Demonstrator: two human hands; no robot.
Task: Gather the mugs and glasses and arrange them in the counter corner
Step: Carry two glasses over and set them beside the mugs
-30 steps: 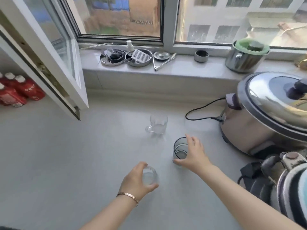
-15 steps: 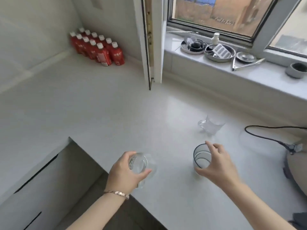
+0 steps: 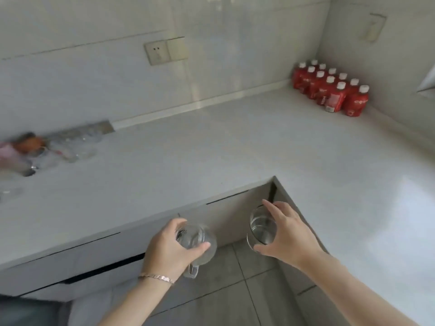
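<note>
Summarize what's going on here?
A person holds two pieces of glassware in the air, off the counter, over the floor. The left hand grips a clear glass mug; the right hand grips a dark-rimmed glass tumbler. More blurred glassware stands on the counter to the left.

Soft daylight, glare on counter (image 3: 400, 220) at right, motion blur at left, wide-angle bending

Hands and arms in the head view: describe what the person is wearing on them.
Both arms are bare as far as the frame's edge, with no sleeves showing. The left hand has a thin rose-gold bracelet of flat links at the wrist. The right hand shows no bracelet, watch or glove. No rings are visible on either hand.
</note>
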